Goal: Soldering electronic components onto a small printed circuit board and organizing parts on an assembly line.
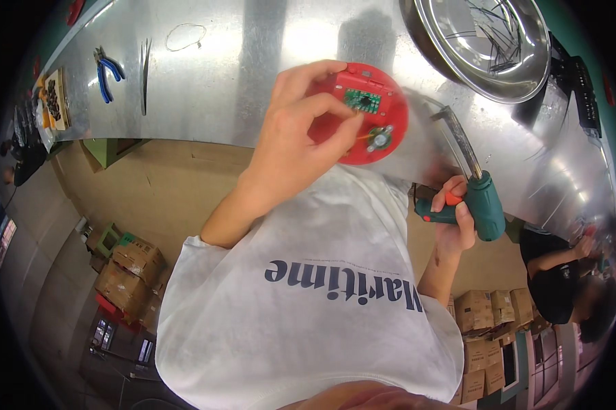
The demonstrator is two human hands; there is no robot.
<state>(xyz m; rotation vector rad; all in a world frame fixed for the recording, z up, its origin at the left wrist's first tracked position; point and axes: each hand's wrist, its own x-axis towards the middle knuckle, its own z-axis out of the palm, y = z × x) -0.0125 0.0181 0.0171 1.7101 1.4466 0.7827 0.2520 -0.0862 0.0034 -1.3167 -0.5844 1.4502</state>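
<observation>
My left hand (297, 119) is closed on a round red plastic housing (394, 96), held tilted above the near edge of the metal table. A small green circuit board (362, 101) sits in the housing, and a round silvery part (379, 139) with thin wires lies below it. Thumb and a finger pinch close to the board, perhaps on a thin wire; the contact is too small to make out. On the right, my right hand (456, 215) grips a dark green soldering gun (485, 208), a finger at its red trigger. Its metal tip (444, 113) points toward the housing without touching it.
A steel bowl (451, 65) with thin black strips stands at the far right. Blue-handled cutters (106, 75), tweezers (145, 76) and a thin wire loop (185, 35) lie left. Beyond the table's right end is another person (557, 273). Cardboard boxes (127, 273) are stacked behind.
</observation>
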